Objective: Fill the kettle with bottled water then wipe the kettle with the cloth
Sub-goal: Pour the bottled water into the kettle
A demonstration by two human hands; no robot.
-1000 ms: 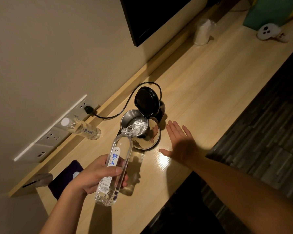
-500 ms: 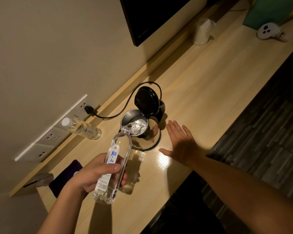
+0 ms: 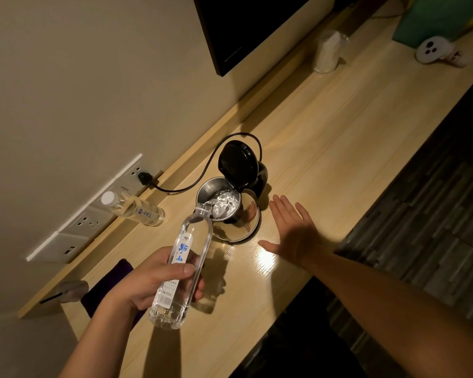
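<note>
A steel kettle (image 3: 245, 219) stands on the wooden counter (image 3: 339, 148) with its black lid (image 3: 238, 162) flipped up. My left hand (image 3: 150, 279) grips a clear water bottle (image 3: 185, 264) by its lower half, tilted with its open neck at the kettle's rim. Water shimmers inside the kettle. My right hand (image 3: 295, 230) rests flat on the counter just right of the kettle, fingers spread, holding nothing. A dark purple cloth (image 3: 107, 282) lies on the counter behind my left wrist, partly hidden.
A second capped bottle (image 3: 137, 211) stands by the wall sockets (image 3: 93, 216). The kettle's black cord (image 3: 202, 175) runs to a plug. Further along are a wrapped cup (image 3: 328, 51), a green box (image 3: 443, 17) and a small white object (image 3: 432, 49). A dark screen (image 3: 243, 28) hangs above.
The bottle in my left hand has shifted slightly lower and toward me while its neck stays at the kettle's rim. My right hand has not moved.
</note>
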